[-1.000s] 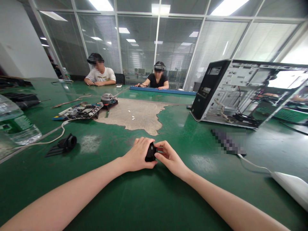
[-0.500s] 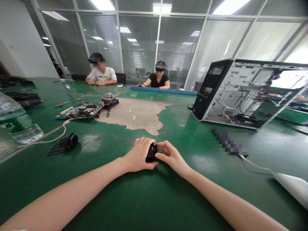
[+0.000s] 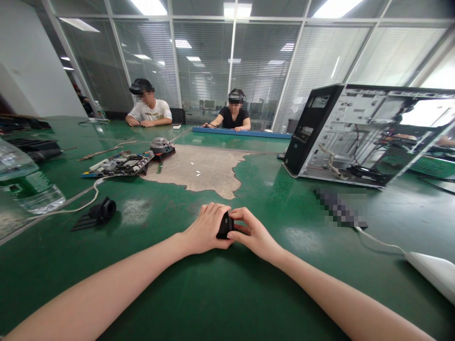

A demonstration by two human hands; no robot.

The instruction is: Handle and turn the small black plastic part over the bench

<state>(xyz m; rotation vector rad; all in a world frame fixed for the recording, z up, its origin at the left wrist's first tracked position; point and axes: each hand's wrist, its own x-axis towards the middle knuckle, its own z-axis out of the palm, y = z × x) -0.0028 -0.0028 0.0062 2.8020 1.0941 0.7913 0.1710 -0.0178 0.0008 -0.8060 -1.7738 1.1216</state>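
Note:
Just above the green table, near the middle of the view, a small black part (image 3: 224, 226) with a rounded face sits between my hands. My left hand (image 3: 204, 229) wraps round its left side, fingers over the top and thumb below. From the right, my right hand (image 3: 254, 235) pinches its edge with thumb and fingertips. Much of the part is covered by fingers, so its exact kind cannot be made out. To the left lies a black plastic piece (image 3: 103, 211) with a round, ring-like end and flat slatted prongs.
A circuit board (image 3: 119, 162) and a cooler (image 3: 162, 146) lie beyond, by a bare patch (image 3: 202, 166). An open computer case (image 3: 341, 137) stands right, near a white cabled device (image 3: 432, 272). A water bottle (image 3: 31, 184) is left. Two people sit opposite.
My right fingers and thumb have shifted slightly around the black part, which shows a slightly different side. My left hand stays almost where it was.

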